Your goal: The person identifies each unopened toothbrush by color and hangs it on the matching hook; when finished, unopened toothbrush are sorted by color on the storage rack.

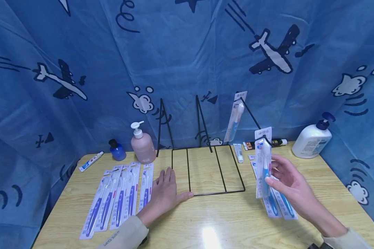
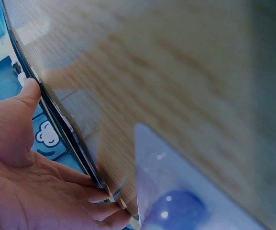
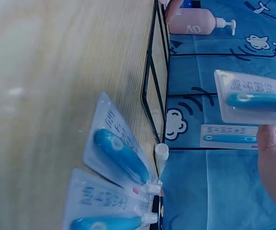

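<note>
My right hand pinches a packaged toothbrush with a blue handle, upright, its card's top at the front end of a black wire rack's right hook. Farther back on that hook hangs another blue packaged toothbrush. My left hand rests with extended fingers at the rack base's left side, thumb at its front corner. Several purple packaged toothbrushes lie left of it; in the left wrist view, a package corner shows beside the hand. Two blue packages lie beneath my right hand.
A pink pump bottle, a small blue bottle and a toothpaste tube are at the back left. Back right hold a white pump bottle, a small white tube and a black tube. A blue curtain hangs behind.
</note>
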Demonstrator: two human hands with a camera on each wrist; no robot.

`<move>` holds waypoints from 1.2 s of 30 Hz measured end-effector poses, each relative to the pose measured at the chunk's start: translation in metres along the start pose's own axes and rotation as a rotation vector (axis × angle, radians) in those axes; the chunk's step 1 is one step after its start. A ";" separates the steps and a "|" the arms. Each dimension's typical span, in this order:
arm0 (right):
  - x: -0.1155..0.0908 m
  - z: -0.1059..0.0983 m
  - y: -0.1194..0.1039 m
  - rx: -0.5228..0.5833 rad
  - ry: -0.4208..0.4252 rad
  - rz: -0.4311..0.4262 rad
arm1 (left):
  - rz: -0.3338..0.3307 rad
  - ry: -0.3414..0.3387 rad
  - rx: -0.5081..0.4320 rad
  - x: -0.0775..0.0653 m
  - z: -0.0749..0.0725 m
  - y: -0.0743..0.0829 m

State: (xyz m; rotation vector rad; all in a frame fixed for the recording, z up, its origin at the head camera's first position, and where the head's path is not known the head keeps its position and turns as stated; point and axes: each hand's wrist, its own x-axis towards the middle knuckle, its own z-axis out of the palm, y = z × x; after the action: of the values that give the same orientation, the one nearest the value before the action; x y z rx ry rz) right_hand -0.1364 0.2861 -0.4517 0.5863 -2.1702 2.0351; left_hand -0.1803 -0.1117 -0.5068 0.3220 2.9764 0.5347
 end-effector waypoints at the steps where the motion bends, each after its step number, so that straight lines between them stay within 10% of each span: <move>1: 0.005 0.001 0.002 -0.013 0.000 0.006 | -0.001 -0.002 -0.001 0.000 0.000 0.000; 24: 0.118 0.008 0.034 0.111 0.059 0.080 | 0.008 0.020 -0.046 -0.001 0.007 -0.006; 36: 0.137 -0.006 0.038 -0.091 0.109 0.016 | -0.035 -0.001 -0.052 -0.002 0.001 0.000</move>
State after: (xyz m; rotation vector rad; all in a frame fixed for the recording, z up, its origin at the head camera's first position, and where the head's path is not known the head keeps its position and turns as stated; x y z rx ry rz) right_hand -0.2773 0.2655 -0.4407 0.4376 -2.1975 1.9155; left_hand -0.1779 -0.1125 -0.5074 0.2647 2.9555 0.6064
